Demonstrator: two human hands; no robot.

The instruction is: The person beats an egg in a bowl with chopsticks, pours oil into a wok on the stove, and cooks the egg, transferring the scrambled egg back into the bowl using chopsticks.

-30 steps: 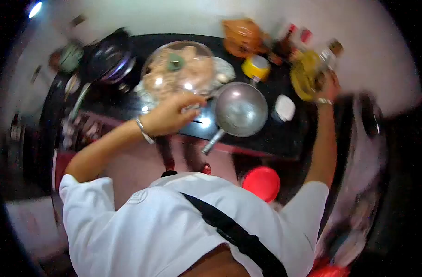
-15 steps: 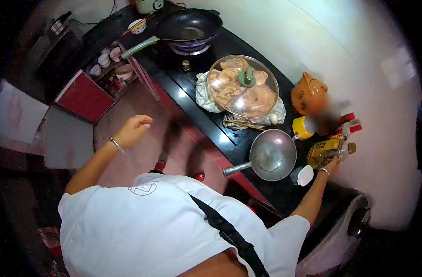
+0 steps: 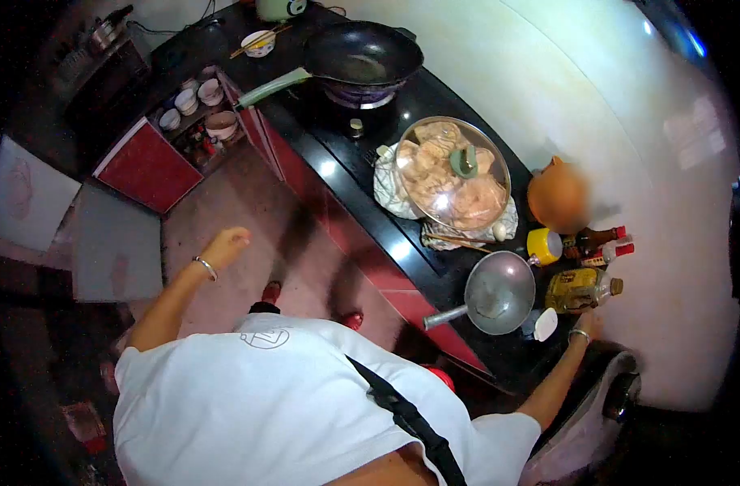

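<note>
My left hand (image 3: 226,246), with a bangle at the wrist, hangs in the air over the floor. It is empty, its fingers loosely bent. At the right end of the counter, my right hand (image 3: 590,326) is low beside a large bottle of yellow oil (image 3: 571,292) with a cork-coloured cap. Blur hides how its fingers are set. Left of that hand stands a small container with a white lid (image 3: 546,324). A metal wok (image 3: 500,293) lies nearby, its handle over the counter's front edge.
A glass lid (image 3: 443,190) covers pale food on a cloth. Farther back, a black wok (image 3: 362,55) sits on the burner. Against the wall are an orange pot (image 3: 555,194), a yellow mug (image 3: 542,245) and red-capped bottles (image 3: 594,241). The red cupboard door (image 3: 148,165) stands open beside bowls.
My right hand has moved down from the oil bottle's neck and now sits apart from it. My left hand has lowered slightly. The view has shifted, so the counter appears farther right and lower.
</note>
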